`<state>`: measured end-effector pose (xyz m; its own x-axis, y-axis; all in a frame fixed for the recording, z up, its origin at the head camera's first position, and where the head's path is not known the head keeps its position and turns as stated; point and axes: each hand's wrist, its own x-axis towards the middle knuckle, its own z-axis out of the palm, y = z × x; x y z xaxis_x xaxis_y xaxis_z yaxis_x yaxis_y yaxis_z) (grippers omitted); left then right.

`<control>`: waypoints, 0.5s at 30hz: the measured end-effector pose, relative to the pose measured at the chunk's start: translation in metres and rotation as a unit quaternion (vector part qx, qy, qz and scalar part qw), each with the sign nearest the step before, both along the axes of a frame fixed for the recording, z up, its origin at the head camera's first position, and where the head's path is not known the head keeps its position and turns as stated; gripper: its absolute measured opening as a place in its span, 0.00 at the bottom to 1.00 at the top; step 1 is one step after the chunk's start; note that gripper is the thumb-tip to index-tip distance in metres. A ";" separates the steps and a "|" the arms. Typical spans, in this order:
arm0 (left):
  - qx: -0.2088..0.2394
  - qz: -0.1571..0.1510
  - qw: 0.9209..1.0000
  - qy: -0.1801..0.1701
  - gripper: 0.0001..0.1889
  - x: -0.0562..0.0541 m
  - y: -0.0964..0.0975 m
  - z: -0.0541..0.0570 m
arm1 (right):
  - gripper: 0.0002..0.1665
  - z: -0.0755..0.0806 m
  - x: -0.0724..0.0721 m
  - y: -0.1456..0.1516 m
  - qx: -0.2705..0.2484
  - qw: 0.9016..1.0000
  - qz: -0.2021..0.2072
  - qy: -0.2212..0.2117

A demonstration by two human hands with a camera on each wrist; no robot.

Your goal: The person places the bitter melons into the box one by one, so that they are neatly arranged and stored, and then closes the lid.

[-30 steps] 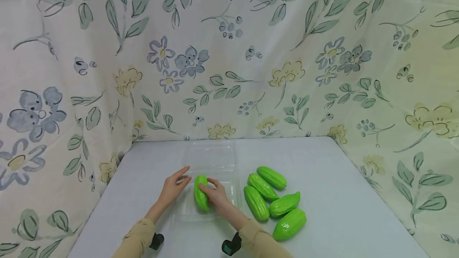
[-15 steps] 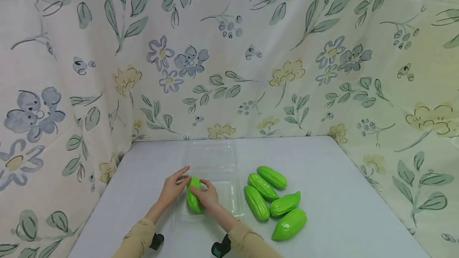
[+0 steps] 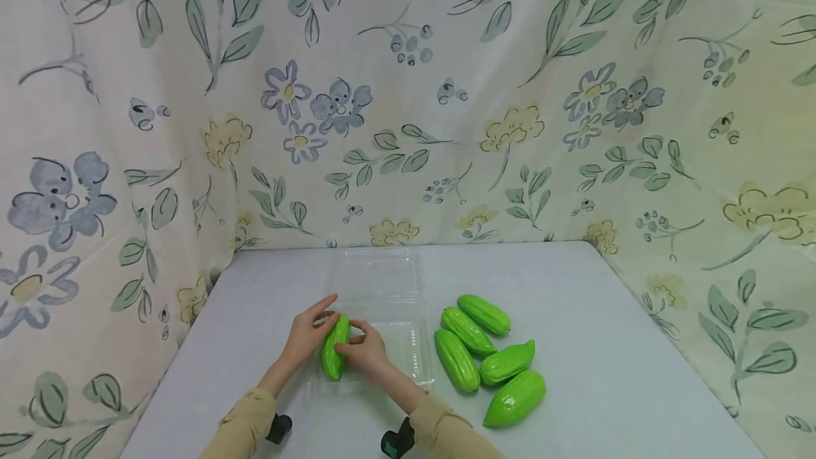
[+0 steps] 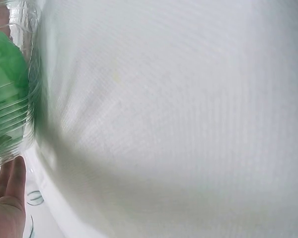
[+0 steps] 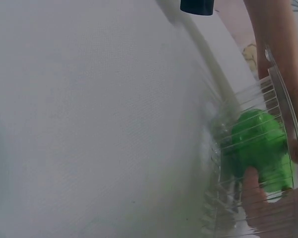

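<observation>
A bright green ribbed gourd (image 3: 334, 354) lies lengthwise along the left side of a clear plastic clamshell box (image 3: 408, 353), whose lid (image 3: 372, 275) is folded back flat. My right hand (image 3: 368, 347) pinches the gourd from its right side; through the box wall in the right wrist view, the thumb (image 5: 252, 183) is against it. At the box's left edge is my left hand (image 3: 306, 335), index finger stretched out, fingertips near the gourd's far end. The left wrist view shows that hand's straight fingers (image 4: 15, 178) by the outside of the ribbed wall.
To the right of the box, several more green gourds (image 3: 464, 331) lie loosely together on the white table (image 3: 574, 317). Floral cloth (image 3: 395, 91) hangs behind and at both sides. A black wrist device (image 3: 398, 439) sits below the right sleeve.
The right hand has moved leftward with the gourd, from the middle of the box to its left side, and the gourd has tilted slightly. The left hand has hardly moved.
</observation>
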<state>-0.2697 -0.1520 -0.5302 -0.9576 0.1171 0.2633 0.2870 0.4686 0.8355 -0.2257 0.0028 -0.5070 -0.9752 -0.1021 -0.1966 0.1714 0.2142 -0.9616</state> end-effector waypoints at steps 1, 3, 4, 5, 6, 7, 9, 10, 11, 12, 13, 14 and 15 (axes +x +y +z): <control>0.001 0.000 1.000 0.000 0.24 0.000 0.000 0.000 | 0.35 0.000 0.000 0.000 0.003 1.000 0.002 0.005; 0.001 -0.001 1.000 0.002 0.24 0.000 0.000 0.001 | 0.34 0.000 0.001 0.001 0.007 1.000 0.005 0.017; 0.000 -0.001 1.000 0.003 0.24 0.000 0.000 0.001 | 0.34 0.000 0.001 0.001 0.009 1.000 0.006 0.021; 0.000 -0.001 1.000 0.004 0.24 0.000 0.000 0.001 | 0.34 -0.001 0.001 0.001 0.010 1.000 0.007 0.024; 0.001 -0.001 1.000 0.005 0.24 0.001 0.000 0.001 | 0.34 -0.001 0.001 0.001 0.011 1.000 0.008 0.026; 0.001 -0.001 1.000 0.005 0.24 0.001 0.000 0.001 | 0.34 -0.001 0.001 0.001 0.011 1.000 0.010 0.027; 0.002 0.000 1.000 0.009 0.24 0.001 0.000 0.001 | 0.34 -0.001 0.001 0.001 0.011 0.999 0.012 0.027; 0.002 0.000 1.000 0.009 0.23 0.001 0.000 0.001 | 0.34 -0.001 0.001 0.001 0.010 1.000 0.013 0.027; 0.003 0.001 1.000 0.009 0.23 0.001 0.000 0.001 | 0.34 -0.001 0.001 0.001 0.008 1.000 0.013 0.025; 0.003 0.001 1.000 0.009 0.23 0.001 0.000 0.002 | 0.34 -0.001 0.001 0.001 0.007 1.000 0.014 0.024; 0.002 0.000 1.000 0.009 0.23 0.001 0.000 0.002 | 0.34 -0.001 0.002 0.001 0.006 1.000 0.014 0.022; 0.001 -0.001 1.000 0.009 0.23 0.001 0.000 0.001 | 0.34 -0.001 0.002 0.001 0.008 1.000 0.014 0.023; 0.002 0.000 1.000 0.005 0.23 0.001 0.000 0.001 | 0.34 -0.001 0.001 0.001 0.008 1.000 0.013 0.021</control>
